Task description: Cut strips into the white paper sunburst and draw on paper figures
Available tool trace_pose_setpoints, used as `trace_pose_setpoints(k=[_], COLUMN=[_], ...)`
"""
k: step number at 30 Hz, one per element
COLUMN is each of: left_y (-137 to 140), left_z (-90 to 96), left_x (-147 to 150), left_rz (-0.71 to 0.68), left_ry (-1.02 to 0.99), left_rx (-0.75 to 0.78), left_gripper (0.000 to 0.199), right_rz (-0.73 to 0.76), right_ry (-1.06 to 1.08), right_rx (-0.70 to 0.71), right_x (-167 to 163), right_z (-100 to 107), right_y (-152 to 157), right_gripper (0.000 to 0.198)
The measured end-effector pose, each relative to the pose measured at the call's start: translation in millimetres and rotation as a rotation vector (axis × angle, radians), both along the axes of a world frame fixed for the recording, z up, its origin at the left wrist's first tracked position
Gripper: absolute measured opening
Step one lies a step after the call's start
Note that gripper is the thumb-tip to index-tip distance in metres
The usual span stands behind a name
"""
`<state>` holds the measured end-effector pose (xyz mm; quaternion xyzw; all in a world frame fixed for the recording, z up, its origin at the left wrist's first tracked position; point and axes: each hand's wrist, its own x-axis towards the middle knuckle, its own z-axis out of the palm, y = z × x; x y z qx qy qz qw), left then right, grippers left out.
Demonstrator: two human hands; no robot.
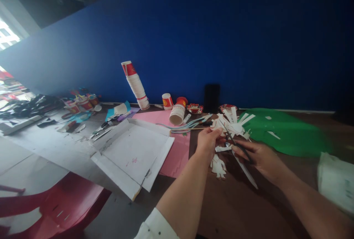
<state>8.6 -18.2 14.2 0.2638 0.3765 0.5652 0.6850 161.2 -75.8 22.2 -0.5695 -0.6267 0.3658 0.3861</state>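
White paper, cut into a fan of strips, is pinched narrowly in the left hand, over the dark tabletop; the right hand is wrapped round dark-handled scissors, their blades up against the paper; how far the blades are parted I cannot tell.

A shallow white box sits to the left, "46" handwritten in reddish ink on its floor; behind it leans a tall stack of red-and-white paper cups; 1 cup stands mouth down beside a nested stack lying on its side; farther left, decorated cups hold colourful slender items; the cups' print is too small to read.

A pink sheet lies partly under the box; a green sheet spreads beyond the right hand; a white cut-out lies just below the hands, which hide part of the held paper; a red chair stands at lower left; a blue partition rises behind.
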Motion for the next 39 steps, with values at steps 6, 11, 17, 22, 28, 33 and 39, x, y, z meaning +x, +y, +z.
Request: trace_pose_setpoints(k=[6, 11, 17, 22, 28, 33, 39], left_y=[-0.9, -1.4, -2.1, -2.4, -3.3, -4.5, -5.5], left_z=[1.6, 1.6, 3.1, 3.4, 4.9, 6.6, 7.7], left_x=[-1.3, -2.0, -1.0, 0.8, 1.1, 0.6, -0.4], left_rz=[-0.007, -0.023, -0.038, -0.022, -0.032, -0.03, -0.031], left_ry=[-0.019, -0.038, 0.01, 0.034, -0.004, -0.016, -0.05], left_rx=[-0.068, -0.087, -0.02, -0.011, -0.013, -0.023, -0.034], left_gripper=[0.035, 0.034, 0.033, 0.033, 0.026, 0.021, 0.021], right_rz=[0.019, 0.012, 0.017, 0.029, 0.008, 0.011, 0.017], right_ry=[0.141, 0.17, 0.195, 0.199, 0.156, 0.13, 0.098], right_rx=[-0.13, -0.163, -0.171, -0.136, -0.121, -0.108, -0.1], right_x=[-1.6, -2.6, -4.0, -1.0, -3.6, -2.2, 0.0], right_z=[-0.4, -2.3, 3.4, -0.2, 4.5, 5.1, 1.0], right_y=[-1.6, -1.9, -3.4, -1.8, -3.7, -3.4, -0.3], right_gripper=[0.059, 0.062, 0.058, 0.057, 0.054, 0.055, 0.057])
